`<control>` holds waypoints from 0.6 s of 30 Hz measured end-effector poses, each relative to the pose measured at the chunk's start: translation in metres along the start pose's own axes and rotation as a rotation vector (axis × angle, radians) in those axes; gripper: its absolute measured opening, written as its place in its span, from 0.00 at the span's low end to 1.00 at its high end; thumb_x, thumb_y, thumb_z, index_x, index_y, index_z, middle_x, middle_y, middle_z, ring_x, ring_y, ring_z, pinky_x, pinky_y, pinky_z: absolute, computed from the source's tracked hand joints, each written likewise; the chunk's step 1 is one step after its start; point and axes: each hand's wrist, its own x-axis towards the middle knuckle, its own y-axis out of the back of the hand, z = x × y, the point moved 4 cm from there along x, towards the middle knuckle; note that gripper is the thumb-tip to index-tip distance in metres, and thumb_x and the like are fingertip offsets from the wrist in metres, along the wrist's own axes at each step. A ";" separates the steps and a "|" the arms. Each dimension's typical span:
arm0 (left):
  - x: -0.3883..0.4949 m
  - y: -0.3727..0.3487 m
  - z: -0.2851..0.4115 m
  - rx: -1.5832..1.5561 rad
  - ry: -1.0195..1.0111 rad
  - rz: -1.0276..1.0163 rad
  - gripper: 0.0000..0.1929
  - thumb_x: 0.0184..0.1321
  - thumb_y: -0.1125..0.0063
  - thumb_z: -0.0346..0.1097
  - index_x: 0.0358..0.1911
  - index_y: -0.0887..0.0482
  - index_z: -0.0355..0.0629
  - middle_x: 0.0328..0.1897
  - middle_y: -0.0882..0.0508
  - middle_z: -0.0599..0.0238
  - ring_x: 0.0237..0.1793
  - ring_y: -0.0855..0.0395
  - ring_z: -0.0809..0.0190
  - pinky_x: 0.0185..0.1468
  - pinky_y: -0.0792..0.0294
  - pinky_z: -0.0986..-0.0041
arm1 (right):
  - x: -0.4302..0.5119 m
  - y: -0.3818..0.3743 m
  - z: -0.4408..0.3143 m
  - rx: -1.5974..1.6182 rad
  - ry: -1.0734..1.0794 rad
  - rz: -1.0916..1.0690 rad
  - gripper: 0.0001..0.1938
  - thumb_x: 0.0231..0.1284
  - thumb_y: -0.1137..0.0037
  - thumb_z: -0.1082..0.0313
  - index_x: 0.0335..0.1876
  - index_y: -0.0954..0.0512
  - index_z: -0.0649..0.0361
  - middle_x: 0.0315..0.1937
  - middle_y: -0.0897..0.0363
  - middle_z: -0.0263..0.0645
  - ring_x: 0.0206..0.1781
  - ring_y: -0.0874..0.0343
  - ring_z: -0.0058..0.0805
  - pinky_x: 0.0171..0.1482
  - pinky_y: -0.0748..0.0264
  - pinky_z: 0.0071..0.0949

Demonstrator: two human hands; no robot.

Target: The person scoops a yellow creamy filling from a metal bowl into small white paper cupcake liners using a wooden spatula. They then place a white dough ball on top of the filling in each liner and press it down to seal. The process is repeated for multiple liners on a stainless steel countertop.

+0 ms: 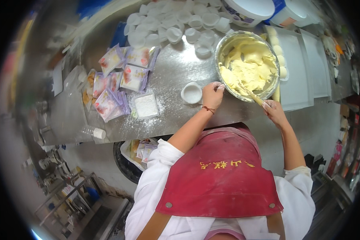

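Observation:
My right hand (pixel 274 111) grips the pale handle of a stirring tool (pixel 255 97). The tool's far end is sunk in pale yellow filling (pixel 247 67), heaped inside a round metal bowl (pixel 218 67). Close by the bowl's left rim, my left hand (pixel 213 94) is curled into a loose fist, fingertips white with flour. I see nothing in it, though the inside of the palm is hidden. Just left of that hand stands a small whitish cup (pixel 191 93). Farther left, a square clear tub (pixel 146 105) holds white powder, with powder scattered around it.
Many translucent cups (pixel 174 34) are heaped at the back, beside white buckets (pixel 249 12). Purple-and-white packets (pixel 135 77) lie left on the steel table (pixel 174 67). Round dough balls (pixel 277 50) line the edge of a pale tray (pixel 295 72). A bin (pixel 123 160) stands below.

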 end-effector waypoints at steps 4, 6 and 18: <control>-0.002 -0.002 -0.007 -0.115 0.072 -0.031 0.09 0.49 0.49 0.35 0.23 0.21 0.36 0.15 0.23 0.65 0.18 0.28 0.70 0.25 0.36 0.80 | -0.009 -0.033 0.017 0.534 -0.147 0.002 0.09 0.56 0.57 0.64 0.35 0.29 0.63 0.15 0.38 0.28 0.12 0.50 0.09 0.14 0.55 0.10; -0.007 0.009 -0.004 -0.010 -0.106 0.004 0.09 0.49 0.49 0.35 0.24 0.20 0.37 0.18 0.22 0.64 0.19 0.26 0.67 0.27 0.34 0.78 | -0.009 -0.050 0.023 0.775 -0.194 -0.014 0.11 0.57 0.58 0.64 0.39 0.31 0.63 0.17 0.38 0.28 0.11 0.52 0.08 0.13 0.58 0.09; -0.032 0.103 -0.078 -0.033 0.258 0.219 0.24 0.48 0.48 0.27 0.50 0.38 0.30 0.48 0.29 0.50 0.48 0.30 0.61 0.50 0.37 0.73 | -0.015 -0.052 0.025 0.733 0.097 0.086 0.12 0.57 0.58 0.66 0.43 0.33 0.64 0.25 0.31 0.34 0.19 0.38 0.13 0.20 0.45 0.10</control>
